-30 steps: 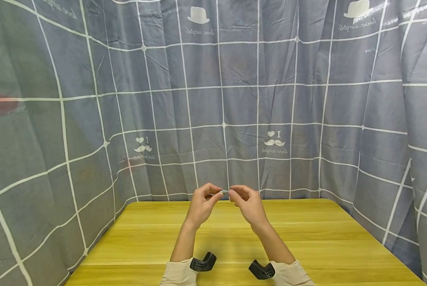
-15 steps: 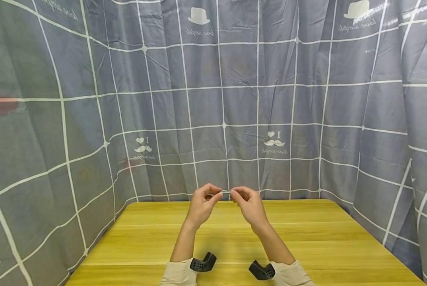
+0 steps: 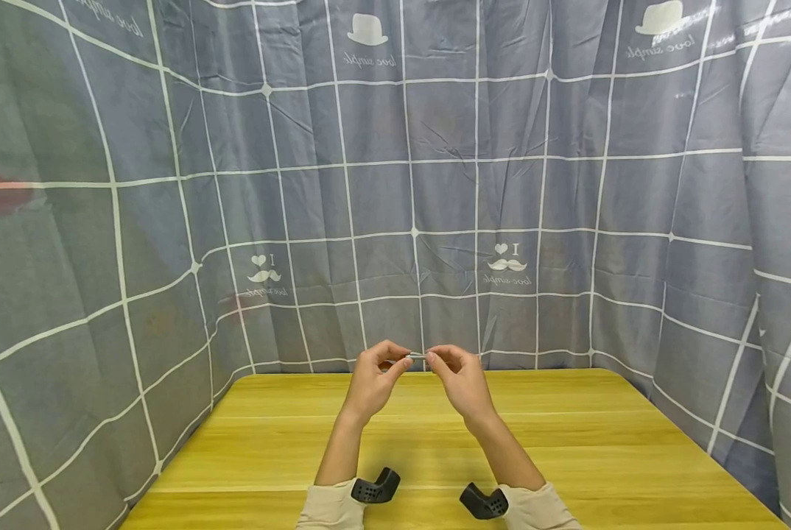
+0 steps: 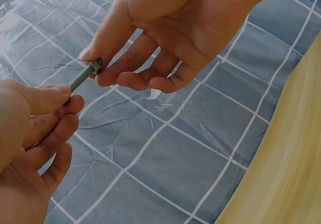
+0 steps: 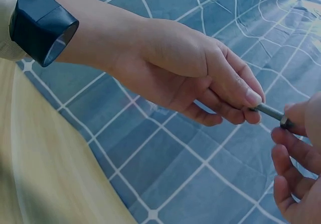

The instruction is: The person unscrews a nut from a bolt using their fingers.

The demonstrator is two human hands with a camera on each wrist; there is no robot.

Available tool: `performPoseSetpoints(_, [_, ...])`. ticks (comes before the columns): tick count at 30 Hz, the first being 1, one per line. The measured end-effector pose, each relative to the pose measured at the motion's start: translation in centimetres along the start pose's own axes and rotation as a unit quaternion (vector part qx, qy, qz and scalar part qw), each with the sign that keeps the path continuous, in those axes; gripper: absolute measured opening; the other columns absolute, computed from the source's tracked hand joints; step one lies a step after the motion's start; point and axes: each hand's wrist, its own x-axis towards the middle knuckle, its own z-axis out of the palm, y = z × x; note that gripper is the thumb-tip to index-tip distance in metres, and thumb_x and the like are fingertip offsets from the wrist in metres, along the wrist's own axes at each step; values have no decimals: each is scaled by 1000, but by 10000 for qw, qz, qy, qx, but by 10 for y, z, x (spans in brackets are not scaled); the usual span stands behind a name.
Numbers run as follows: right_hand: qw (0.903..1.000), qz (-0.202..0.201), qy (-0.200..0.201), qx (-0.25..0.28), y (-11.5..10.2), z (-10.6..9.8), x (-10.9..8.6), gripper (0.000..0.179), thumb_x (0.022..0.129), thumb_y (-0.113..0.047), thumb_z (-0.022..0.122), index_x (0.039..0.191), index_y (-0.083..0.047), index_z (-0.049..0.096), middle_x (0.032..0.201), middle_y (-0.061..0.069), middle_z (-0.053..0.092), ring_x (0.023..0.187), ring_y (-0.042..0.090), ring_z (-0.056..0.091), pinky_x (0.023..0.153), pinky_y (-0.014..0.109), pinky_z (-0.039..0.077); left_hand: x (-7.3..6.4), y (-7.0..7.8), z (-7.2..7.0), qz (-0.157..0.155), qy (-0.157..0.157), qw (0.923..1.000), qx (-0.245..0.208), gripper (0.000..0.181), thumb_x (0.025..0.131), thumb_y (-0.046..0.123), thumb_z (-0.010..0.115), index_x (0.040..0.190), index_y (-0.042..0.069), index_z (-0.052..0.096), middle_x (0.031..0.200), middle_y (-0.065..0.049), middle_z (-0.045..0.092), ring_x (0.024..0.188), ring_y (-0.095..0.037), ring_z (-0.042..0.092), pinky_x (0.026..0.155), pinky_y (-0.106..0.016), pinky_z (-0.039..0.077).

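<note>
A small metal bolt with a threaded shank spans the gap between my two hands, held up at the table's far edge in the head view. My left hand pinches the plain end of the shank between thumb and fingertips, which hide that end. At the other end sits a hex piece, a head or a nut. The thumb and index finger of my right hand pinch this hex piece from both sides. The other fingers of both hands curl loosely below, off the bolt.
A yellow wood-grain table lies under the forearms. Grey curtains with a white grid stand behind it and on both sides. Black angled camera mounts are strapped at both cuffs, near the tabletop.
My right fingertips have shifted slightly down and right, so a little more of the shank shows between the hands. My left hand keeps its place on the bolt.
</note>
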Motion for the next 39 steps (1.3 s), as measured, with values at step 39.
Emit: performPoseSetpoints(39, [9987, 183, -467, 84, 3, 1, -1, 33, 104, -21, 66, 133, -5, 65, 123, 17, 65, 109, 36, 63, 93, 47, 52, -1, 1, -2, -1, -26, 10000, -4, 4, 96, -9, 67, 97, -8, 71, 94, -19, 71, 88, -34, 65, 80, -41, 53])
